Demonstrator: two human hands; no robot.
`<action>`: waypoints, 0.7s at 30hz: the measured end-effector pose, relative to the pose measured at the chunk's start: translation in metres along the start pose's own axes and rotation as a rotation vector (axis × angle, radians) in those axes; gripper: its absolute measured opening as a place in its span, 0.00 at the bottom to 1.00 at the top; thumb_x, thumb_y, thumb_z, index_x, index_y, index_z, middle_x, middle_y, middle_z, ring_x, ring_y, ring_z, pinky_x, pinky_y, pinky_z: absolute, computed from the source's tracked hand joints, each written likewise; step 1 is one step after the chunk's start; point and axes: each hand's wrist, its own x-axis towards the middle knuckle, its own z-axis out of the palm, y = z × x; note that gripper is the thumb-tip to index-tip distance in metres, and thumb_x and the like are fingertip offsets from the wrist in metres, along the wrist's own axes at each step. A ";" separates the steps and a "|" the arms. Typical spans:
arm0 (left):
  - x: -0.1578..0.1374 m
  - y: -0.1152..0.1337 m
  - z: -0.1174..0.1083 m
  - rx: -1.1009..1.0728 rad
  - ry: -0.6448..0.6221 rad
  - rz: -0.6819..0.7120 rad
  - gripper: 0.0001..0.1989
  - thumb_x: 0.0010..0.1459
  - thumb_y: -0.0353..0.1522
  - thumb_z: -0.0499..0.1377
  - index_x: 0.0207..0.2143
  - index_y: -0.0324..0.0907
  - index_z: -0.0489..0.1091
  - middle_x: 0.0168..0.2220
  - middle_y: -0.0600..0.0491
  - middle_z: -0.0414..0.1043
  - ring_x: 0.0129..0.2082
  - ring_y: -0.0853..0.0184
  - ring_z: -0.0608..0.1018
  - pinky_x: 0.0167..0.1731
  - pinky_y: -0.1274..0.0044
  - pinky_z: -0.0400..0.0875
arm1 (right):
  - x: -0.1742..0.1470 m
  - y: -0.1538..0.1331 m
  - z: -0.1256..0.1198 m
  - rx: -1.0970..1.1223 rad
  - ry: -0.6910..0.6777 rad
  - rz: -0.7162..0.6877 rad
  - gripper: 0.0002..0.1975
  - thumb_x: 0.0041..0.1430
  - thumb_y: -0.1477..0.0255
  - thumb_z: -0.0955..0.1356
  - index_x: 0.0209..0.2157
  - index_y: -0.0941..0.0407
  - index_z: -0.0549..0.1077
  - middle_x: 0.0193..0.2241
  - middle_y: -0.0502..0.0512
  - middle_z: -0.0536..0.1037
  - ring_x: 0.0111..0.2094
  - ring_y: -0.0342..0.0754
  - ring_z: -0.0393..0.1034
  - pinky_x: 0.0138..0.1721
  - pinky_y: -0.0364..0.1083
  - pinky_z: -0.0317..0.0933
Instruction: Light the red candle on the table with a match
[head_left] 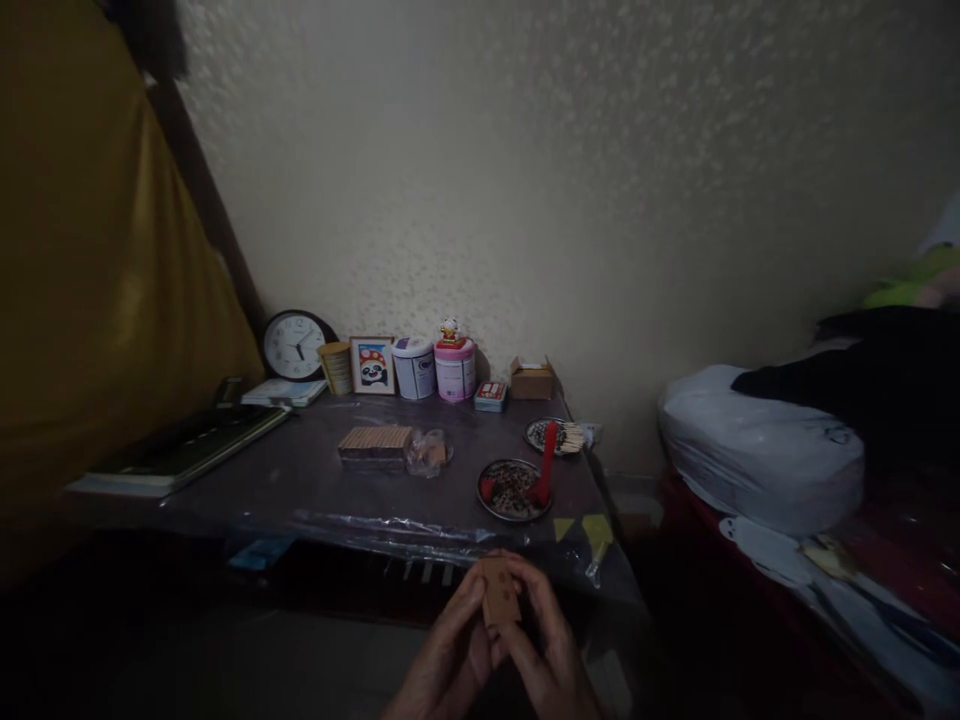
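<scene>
Just in front of the table's near edge, my left hand (457, 625) and my right hand (544, 625) both grip a small brown cardboard box (500, 592). Dark printing marks the face turned towards me. My left thumb presses its left side, while the right fingers close round its right side and lower end. On the table beyond lies a round metal plate (491, 512) of small dark and pale bits, with a red spoon (547, 465) standing up out of it. A second plate (534, 436) behind it bears a bundle of thin sticks (573, 438).
On the table (300, 480) sit a brown stack of small boxes (375, 442) and a clear plastic bag (427, 455). Along the wall stand a clock (295, 345), a framed panda picture (373, 365), two tins and an open carton (531, 380). A white bag (757, 440) bulges at right.
</scene>
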 end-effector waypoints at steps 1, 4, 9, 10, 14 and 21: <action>-0.001 0.001 0.001 -0.011 -0.002 -0.007 0.13 0.61 0.31 0.50 0.47 0.41 0.68 0.42 0.47 0.75 0.39 0.65 0.76 0.37 0.75 0.68 | 0.000 0.000 0.000 0.009 -0.006 -0.003 0.18 0.56 0.69 0.64 0.50 0.50 0.65 0.55 0.55 0.66 0.57 0.52 0.59 0.56 0.51 0.55; -0.002 0.002 0.005 -0.040 -0.035 -0.014 0.14 0.62 0.31 0.49 0.48 0.42 0.67 0.43 0.47 0.74 0.39 0.67 0.76 0.35 0.77 0.67 | 0.001 -0.001 -0.001 0.030 -0.027 0.008 0.18 0.56 0.68 0.64 0.50 0.50 0.65 0.54 0.55 0.67 0.56 0.53 0.60 0.56 0.52 0.55; 0.000 0.003 0.008 -0.047 -0.089 -0.011 0.14 0.62 0.31 0.47 0.47 0.41 0.67 0.39 0.48 0.75 0.36 0.68 0.76 0.32 0.80 0.65 | 0.002 0.003 -0.005 0.027 -0.020 0.027 0.20 0.55 0.67 0.65 0.51 0.51 0.66 0.54 0.57 0.68 0.56 0.55 0.60 0.56 0.53 0.55; 0.001 0.003 0.008 -0.042 -0.101 -0.004 0.14 0.62 0.31 0.47 0.46 0.41 0.67 0.39 0.48 0.75 0.35 0.68 0.76 0.30 0.81 0.65 | 0.003 0.004 -0.006 0.025 -0.017 0.025 0.21 0.54 0.66 0.65 0.51 0.51 0.66 0.54 0.57 0.68 0.56 0.55 0.60 0.56 0.53 0.56; 0.003 0.002 0.005 -0.031 -0.126 0.021 0.14 0.61 0.30 0.47 0.45 0.41 0.68 0.39 0.47 0.74 0.33 0.69 0.75 0.27 0.82 0.62 | 0.004 0.005 -0.004 0.045 -0.022 0.040 0.21 0.53 0.65 0.66 0.50 0.51 0.67 0.54 0.57 0.68 0.56 0.55 0.60 0.55 0.51 0.57; 0.001 0.003 0.007 -0.022 -0.156 0.037 0.13 0.61 0.29 0.47 0.43 0.42 0.69 0.36 0.49 0.74 0.32 0.71 0.75 0.31 0.81 0.63 | 0.002 0.012 0.003 0.108 0.050 0.052 0.22 0.52 0.60 0.66 0.49 0.50 0.67 0.54 0.56 0.68 0.56 0.54 0.61 0.49 0.47 0.63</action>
